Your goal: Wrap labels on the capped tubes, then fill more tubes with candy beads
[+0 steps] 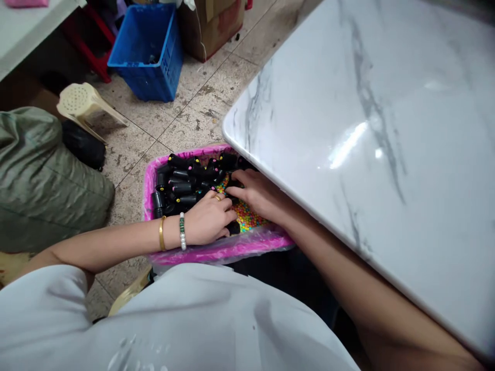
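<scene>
Head view: black bottles (181, 180) are heaped beside coloured beads (243, 214) in a pink-lined crate (216, 255) near the marble counter (348, 129); left hand (209, 219) is curled over them, grip not certain, right hand (251, 191) is kept open.

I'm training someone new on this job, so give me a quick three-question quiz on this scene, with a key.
1. Which hand wears the gold bangle and beaded bracelet: the left hand or the right hand?
2. True or false: the blue plastic crate stands on the tiled floor.
3. What lies beside the black bottles in the pink-lined tray?

Key: 1. Left hand. 2. True. 3. Small round multicoloured beads.
</scene>
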`<action>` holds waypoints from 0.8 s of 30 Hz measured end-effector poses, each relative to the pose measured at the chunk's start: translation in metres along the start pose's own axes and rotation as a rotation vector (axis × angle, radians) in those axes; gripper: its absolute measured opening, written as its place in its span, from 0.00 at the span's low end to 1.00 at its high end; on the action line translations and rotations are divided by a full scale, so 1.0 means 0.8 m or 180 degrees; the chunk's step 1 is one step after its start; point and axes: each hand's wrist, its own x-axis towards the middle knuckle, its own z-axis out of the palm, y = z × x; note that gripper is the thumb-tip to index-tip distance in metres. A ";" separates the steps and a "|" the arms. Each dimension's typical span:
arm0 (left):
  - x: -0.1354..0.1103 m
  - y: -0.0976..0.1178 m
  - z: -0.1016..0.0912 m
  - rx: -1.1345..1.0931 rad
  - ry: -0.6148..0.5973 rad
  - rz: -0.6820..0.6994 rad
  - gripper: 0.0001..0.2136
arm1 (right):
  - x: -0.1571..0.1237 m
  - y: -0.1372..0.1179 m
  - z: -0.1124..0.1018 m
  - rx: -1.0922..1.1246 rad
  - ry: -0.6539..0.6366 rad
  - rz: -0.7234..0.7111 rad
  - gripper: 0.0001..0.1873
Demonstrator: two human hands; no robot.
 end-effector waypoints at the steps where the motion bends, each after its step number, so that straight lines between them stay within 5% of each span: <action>1: -0.001 -0.001 0.000 -0.0049 0.0028 0.0124 0.14 | -0.003 -0.002 0.000 -0.0021 -0.0030 -0.0115 0.15; 5: -0.001 -0.001 0.009 -0.0120 0.0056 0.0638 0.13 | -0.009 -0.016 0.004 0.0109 -0.0402 -0.0268 0.12; 8: 0.005 0.003 0.014 0.0008 -0.0036 0.0493 0.09 | -0.007 -0.029 0.004 -0.0104 -0.0551 0.0266 0.11; 13: 0.007 -0.008 -0.003 0.0075 0.0017 0.0054 0.13 | -0.036 -0.022 -0.001 -0.0455 0.0463 0.1195 0.17; 18: -0.001 -0.026 -0.015 0.0065 0.0111 0.0928 0.12 | -0.076 0.012 0.014 0.0232 0.0775 0.0643 0.21; 21: 0.006 -0.026 -0.004 0.0083 -0.0101 0.1366 0.08 | -0.075 0.017 0.024 0.0363 0.0339 0.0188 0.27; 24: 0.013 -0.027 0.003 0.0237 -0.0171 0.1144 0.08 | -0.068 0.013 0.026 0.0347 -0.0075 0.0144 0.24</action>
